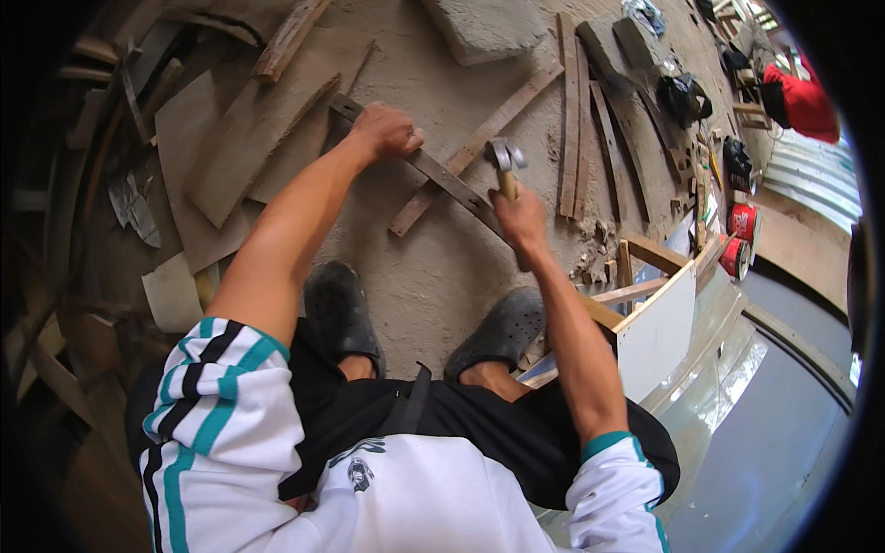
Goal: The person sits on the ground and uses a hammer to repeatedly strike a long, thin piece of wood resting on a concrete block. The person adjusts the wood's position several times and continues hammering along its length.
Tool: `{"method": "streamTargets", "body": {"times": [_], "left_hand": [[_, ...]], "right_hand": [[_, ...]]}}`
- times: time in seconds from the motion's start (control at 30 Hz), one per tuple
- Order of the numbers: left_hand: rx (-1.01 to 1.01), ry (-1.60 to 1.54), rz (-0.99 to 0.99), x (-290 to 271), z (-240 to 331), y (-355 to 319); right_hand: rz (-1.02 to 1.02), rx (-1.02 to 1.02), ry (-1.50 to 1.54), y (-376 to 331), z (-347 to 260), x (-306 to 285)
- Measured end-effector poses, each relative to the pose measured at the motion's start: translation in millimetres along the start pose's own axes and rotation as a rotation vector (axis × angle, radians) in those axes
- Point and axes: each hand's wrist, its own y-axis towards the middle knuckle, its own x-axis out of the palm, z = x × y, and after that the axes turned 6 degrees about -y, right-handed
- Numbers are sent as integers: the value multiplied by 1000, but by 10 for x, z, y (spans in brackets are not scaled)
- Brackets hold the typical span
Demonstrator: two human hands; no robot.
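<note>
On the sandy concrete floor (433, 267) between my feet and the scrap pile lies a dark wooden strip (449, 182), long axis running diagonal from upper left near the plywood down to lower right under my right hand. Upper-left end points toward the plywood sheets (249, 129); lower-right end is hidden by my wrist, can't tell where it stops.

I see my left hand (385, 131) pressed down on the strip's upper part, fingers curled tight over it, pinning it flat. My right hand (519, 219) is wrapped in a closed fist round the wooden handle of a claw hammer (503, 158), handle near upright in view, metal head up top, just above the strip. Whether the head touches the strip, can't tell.

A lighter batten (479, 143) crosses under the dark strip the opposite diagonal, lower left to upper right. Black clogs (502, 327) planted just below the strip. Right of me a white board (656, 332) on a timber frame, red cans (742, 221) beyond it, more planks (590, 111) lying roughly vertical in view.
</note>
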Motion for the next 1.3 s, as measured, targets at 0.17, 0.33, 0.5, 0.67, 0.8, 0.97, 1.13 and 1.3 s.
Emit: {"method": "streamTargets", "body": {"times": [0.17,0.33,0.5,0.67,0.8,0.97,1.13,1.3], "left_hand": [[-25,-110,122,33,206,76],[-6,-251,367,143,772,639],[142,-175,393,332,1283,1370],[231,-126,344,555,1751,2215],[244,-109,387,733,2053,2924],[284,-65,314,829,2154,3397],[289,-54,326,810,2258,3462],[267,-75,297,752,2316,3465]], "right_hand": [[104,-8,-373,576,584,-648],[98,-100,-517,821,1321,-1098],[12,-193,-424,995,1821,-1280],[-71,-203,-435,1322,1964,-1602],[111,16,-330,1760,2277,-2040],[331,125,-247,2342,2771,-2494],[640,110,-144,2882,3210,-2665],[884,110,-118,3354,3187,-2860]]}}
